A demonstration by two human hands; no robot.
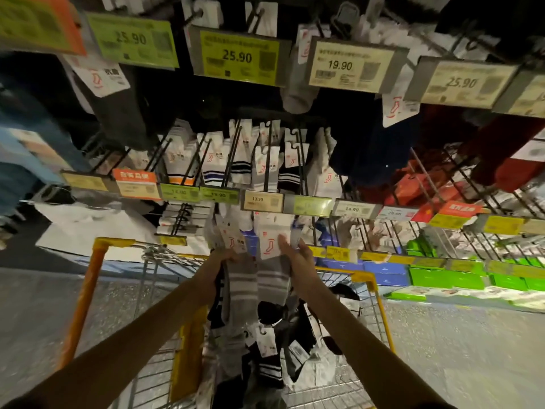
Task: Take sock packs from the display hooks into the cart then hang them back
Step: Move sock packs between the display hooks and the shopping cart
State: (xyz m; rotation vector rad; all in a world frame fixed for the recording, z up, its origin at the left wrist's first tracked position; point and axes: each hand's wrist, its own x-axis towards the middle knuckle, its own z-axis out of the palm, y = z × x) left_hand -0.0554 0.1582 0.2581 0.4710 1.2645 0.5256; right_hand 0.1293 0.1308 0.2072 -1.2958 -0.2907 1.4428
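Observation:
Both my arms reach over the yellow-framed wire cart (372, 283) toward the sock display. My left hand (225, 256) grips a bundle of grey striped sock packs (236, 293) by their white header cards. My right hand (296, 256) holds another grey striped sock pack (272, 278) at its white card with a red sock logo, just below the 13.90 price tag (262, 200). More sock packs (267, 346) in black, white and grey lie piled in the cart. Display hooks (267, 160) above carry white striped packs.
Rows of price tags run across the rack at two heights. Red boxes (413, 190) and green boxes (448, 278) fill the shelves to the right, blue boxes (383, 271) sit behind the cart. Speckled floor lies on both sides of the cart.

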